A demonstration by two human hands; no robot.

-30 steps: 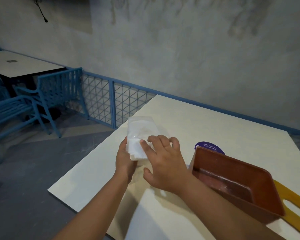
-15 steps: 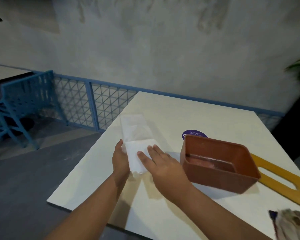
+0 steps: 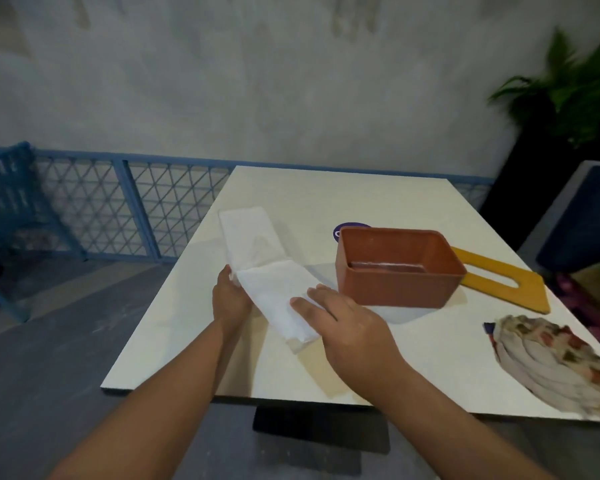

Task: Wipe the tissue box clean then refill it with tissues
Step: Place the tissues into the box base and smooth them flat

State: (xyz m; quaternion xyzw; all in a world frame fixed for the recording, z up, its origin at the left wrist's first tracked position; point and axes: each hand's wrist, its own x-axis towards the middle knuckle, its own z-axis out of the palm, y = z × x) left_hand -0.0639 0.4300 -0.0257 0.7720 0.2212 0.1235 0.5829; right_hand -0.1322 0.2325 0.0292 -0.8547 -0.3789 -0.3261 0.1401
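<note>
Left grip [image 3: 231,299] pinches the far end of the tissues [image 3: 274,296], right grip [image 3: 347,323] clasps the near end. The stack is held above the surface [image 3: 326,195], just left of the open tissue box [image 3: 395,285]. Keep it level and squared, then lower it flat inside.

Obs: tissue stack [image 3: 278,299] now drawn much further out of wrapper [image 3: 250,237]. 1 s ago only a short end showed; now most of its length is clear, slanting twd near right. R hand [image 3: 350,327], gripping stack's near end, has moved right and back twd person. View has swung right: cloth [image 3: 551,362] and plant [image 3: 568,91] now in frame.
</note>
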